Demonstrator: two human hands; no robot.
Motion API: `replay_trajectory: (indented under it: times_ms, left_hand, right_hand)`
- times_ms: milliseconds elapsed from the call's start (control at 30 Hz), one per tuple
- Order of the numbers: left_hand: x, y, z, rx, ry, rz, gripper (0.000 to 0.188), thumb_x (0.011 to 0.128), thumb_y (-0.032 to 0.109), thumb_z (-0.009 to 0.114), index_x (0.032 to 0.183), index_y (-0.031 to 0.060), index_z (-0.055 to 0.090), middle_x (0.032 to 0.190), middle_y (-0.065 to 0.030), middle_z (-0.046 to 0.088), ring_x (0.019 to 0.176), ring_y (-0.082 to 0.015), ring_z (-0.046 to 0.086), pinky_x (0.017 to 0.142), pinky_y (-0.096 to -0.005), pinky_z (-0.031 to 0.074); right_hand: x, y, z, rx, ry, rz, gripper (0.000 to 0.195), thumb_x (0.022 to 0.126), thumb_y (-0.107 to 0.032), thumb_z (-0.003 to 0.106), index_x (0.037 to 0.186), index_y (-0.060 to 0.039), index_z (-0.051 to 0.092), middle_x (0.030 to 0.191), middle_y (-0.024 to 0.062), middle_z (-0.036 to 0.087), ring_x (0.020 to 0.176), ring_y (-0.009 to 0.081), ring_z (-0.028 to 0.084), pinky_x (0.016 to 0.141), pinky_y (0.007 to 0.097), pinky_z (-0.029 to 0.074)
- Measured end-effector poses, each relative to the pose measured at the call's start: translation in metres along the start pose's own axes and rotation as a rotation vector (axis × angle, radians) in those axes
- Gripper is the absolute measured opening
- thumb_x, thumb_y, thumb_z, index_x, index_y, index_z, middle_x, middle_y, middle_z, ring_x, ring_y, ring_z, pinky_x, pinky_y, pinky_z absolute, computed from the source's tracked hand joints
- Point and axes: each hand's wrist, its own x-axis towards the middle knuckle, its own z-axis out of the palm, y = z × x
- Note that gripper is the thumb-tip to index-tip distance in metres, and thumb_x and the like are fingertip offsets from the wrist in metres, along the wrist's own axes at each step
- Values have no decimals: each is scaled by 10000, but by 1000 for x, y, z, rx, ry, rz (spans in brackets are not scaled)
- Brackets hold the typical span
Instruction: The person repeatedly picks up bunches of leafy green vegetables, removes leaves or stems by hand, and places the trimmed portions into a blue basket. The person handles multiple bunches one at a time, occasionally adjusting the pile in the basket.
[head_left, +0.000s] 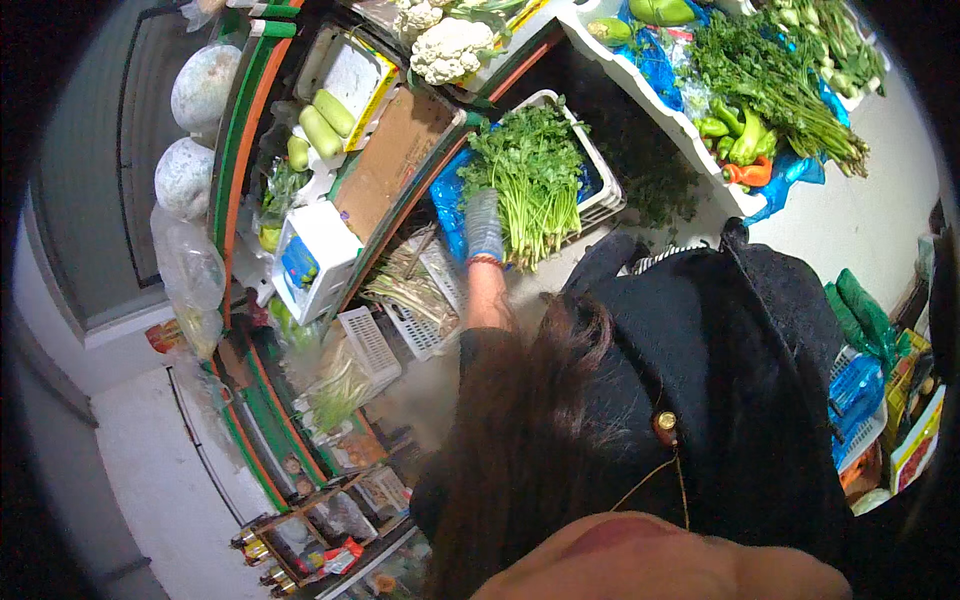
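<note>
My left hand (485, 225), in a grey glove with a red cord at the wrist, reaches to the left side of a large bunch of leafy greens (534, 180), which look like coriander or thin celery. Its fingertips are lost among the leaves, so the grip is hidden. The bunch lies over a white plastic crate (604, 196) with its pale stem ends towards me. A blue plastic bag (450, 196) lines the crate and shows beside the hand. My right hand is out of view. My dark coat and hair cover much of the lower middle.
Left, a tiered rack (397, 214) holds pale green gourds (321, 131), a white foam box (315, 259) and cauliflower (450, 51). White baskets (420, 326) of long-stemmed vegetables stand below. At upper right, a foam tray (660, 112) bears green peppers (746, 139) and leafy bundles (787, 82).
</note>
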Motion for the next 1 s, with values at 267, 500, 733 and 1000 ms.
replay_trajectory:
  times_ms: [267,500,733,1000]
  left_hand:
    - [-5,51,74,181,-197,313,362,845,270,508,1080,-3,543,1134,-176,533,1092,-281,469,932,-334,349]
    - [-3,102,99,324,-262,560,387,844,310,477,1056,-6,546,1094,-203,526,1045,-339,469,913,-373,353]
    - [1,157,130,82,-322,304,397,825,313,540,1063,-5,557,1076,-183,564,1004,-292,527,874,-337,392]
    - [0,171,151,31,-391,193,419,820,273,552,1122,-15,519,1157,-180,526,1092,-269,483,927,-313,360]
  right_hand:
    - [-5,-6,-6,-60,-5,2,201,794,-237,562,760,-40,579,666,114,577,628,220,590,577,362,469]
    - [-6,6,-17,-165,-9,42,189,790,-228,566,759,-42,581,662,117,580,623,224,592,577,366,468]
    - [-19,29,-54,-414,-25,125,177,786,-218,570,758,-44,583,659,120,583,619,228,594,576,371,467]
    - [-16,49,-143,-901,53,141,163,782,-208,575,757,-46,585,655,123,587,614,232,596,575,375,466]
